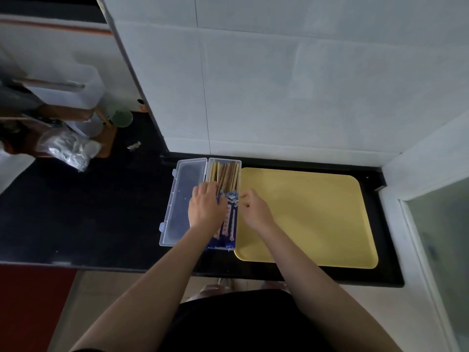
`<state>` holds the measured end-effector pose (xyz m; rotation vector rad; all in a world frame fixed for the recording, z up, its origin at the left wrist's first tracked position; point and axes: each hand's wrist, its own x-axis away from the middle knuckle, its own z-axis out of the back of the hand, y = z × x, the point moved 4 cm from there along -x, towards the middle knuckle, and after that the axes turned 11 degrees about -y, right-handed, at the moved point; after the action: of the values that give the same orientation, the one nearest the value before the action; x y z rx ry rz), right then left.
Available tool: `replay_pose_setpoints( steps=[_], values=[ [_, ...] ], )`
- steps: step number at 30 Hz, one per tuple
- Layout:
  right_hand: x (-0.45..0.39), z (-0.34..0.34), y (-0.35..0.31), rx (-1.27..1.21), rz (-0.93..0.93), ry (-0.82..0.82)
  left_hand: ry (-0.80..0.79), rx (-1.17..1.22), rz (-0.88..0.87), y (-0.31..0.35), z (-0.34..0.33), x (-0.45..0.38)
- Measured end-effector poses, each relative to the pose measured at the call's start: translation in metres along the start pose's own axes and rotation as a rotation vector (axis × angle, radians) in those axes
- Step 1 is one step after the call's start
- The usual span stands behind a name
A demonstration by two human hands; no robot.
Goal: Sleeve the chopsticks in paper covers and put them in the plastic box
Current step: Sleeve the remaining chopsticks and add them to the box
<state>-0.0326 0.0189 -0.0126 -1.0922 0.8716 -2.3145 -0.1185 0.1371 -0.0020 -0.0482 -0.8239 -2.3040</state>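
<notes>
A clear plastic box (238,165) stands open on the black counter, its lid (183,201) folded out to the left. Inside lie several wooden chopsticks (224,174) whose near ends sit in blue patterned paper covers (229,224). My left hand (206,207) rests palm down on the sleeved chopsticks in the box, its fingertips reaching the bare wood. At the box's right rim my right hand (255,210) hovers with its fingers loosely bent, the fingertips near the covers' blue tops. Whether it pinches anything cannot be made out.
A yellow tray (317,214) lies just right of the box. A white tiled wall stands behind. At far left are a wooden board (105,146) with a crumpled plastic bag (67,149), a green cup (122,118) and white containers. The counter's front edge (101,265) runs below.
</notes>
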Motion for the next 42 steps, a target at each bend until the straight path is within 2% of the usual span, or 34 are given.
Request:
replay_pose_setpoints(
  steps=[3, 5, 7, 11, 16, 19, 22, 26, 33, 36, 37, 39, 42],
  values=[
    [0.002, -0.009, -0.005, 0.17, 0.113, -0.038, -0.134, -0.239, -0.161, -0.004, -0.018, 0.004],
    [0.002, -0.017, -0.001, 0.276, 0.127, -0.087, -0.238, -0.363, -0.172, -0.013, -0.033, 0.006],
    [0.003, -0.021, 0.004, 0.3, 0.133, -0.101, -0.264, -0.406, -0.158, -0.019, -0.041, 0.005],
    [0.007, -0.021, 0.01, 0.295, 0.119, -0.12, -0.231, -0.399, -0.119, -0.016, -0.044, 0.002],
    [0.016, -0.024, 0.015, 0.19, 0.111, -0.255, -0.214, -0.396, -0.071, -0.014, -0.046, -0.004],
    [0.018, -0.026, 0.021, 0.211, 0.123, -0.29, -0.208, -0.321, -0.089, -0.015, -0.044, -0.004],
    [0.018, -0.029, 0.024, 0.268, 0.104, -0.252, -0.182, -0.253, -0.123, -0.017, -0.04, 0.002],
    [0.02, -0.03, 0.025, 0.282, 0.122, -0.208, -0.207, -0.339, -0.086, -0.016, -0.048, 0.012],
    [0.029, -0.025, 0.03, 0.13, 0.124, -0.134, -0.25, -0.332, -0.059, -0.012, -0.053, 0.009],
    [0.027, -0.026, 0.026, 0.081, 0.121, -0.108, -0.166, -0.253, -0.077, -0.016, -0.041, 0.012],
    [0.026, -0.025, 0.024, 0.062, 0.122, -0.094, -0.1, -0.213, -0.03, -0.022, -0.033, 0.012],
    [0.026, -0.022, 0.02, 0.047, 0.099, -0.077, 0.003, -0.069, 0.186, -0.039, -0.019, 0.011],
    [0.026, -0.021, 0.016, 0.016, 0.072, -0.059, 0.003, 0.161, 0.544, -0.065, -0.001, 0.007]
  ],
)
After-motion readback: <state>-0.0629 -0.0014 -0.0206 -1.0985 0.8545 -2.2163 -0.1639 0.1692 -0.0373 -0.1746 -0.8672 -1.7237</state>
